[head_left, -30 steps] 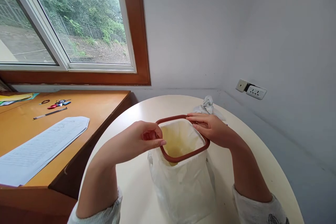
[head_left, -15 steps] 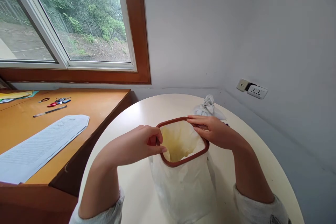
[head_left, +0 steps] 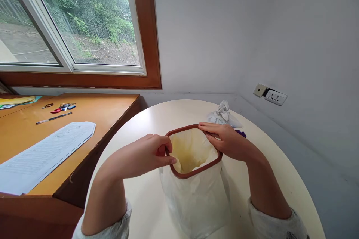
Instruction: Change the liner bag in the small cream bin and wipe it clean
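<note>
A trash can (head_left: 193,198) stands upright on the round table, with a thin whitish plastic bag draped over its outside. Its brown rim ring (head_left: 187,175) lies around the top over the bag, and the yellowish inside shows through the opening. My left hand (head_left: 153,153) is closed at the left side of the ring, its thumb reaching over the inner edge and the other fingertips curled by the rim. At the back right, my right hand (head_left: 224,138) grips the ring, fingers along its top; part of that grip is hidden.
Behind the can, a knotted white plastic bag (head_left: 223,114) sits on the round table (head_left: 134,130), with a purple item (head_left: 241,133) beside it. To the left, a wooden desk (head_left: 112,108) holds paper sheets (head_left: 53,157), a pen (head_left: 53,118) and keys (head_left: 64,108). Wall sockets (head_left: 276,97) are at right.
The ring and my right hand have shifted very slightly left, and more of the purple item shows behind that hand. Both hands keep their places on the ring.
</note>
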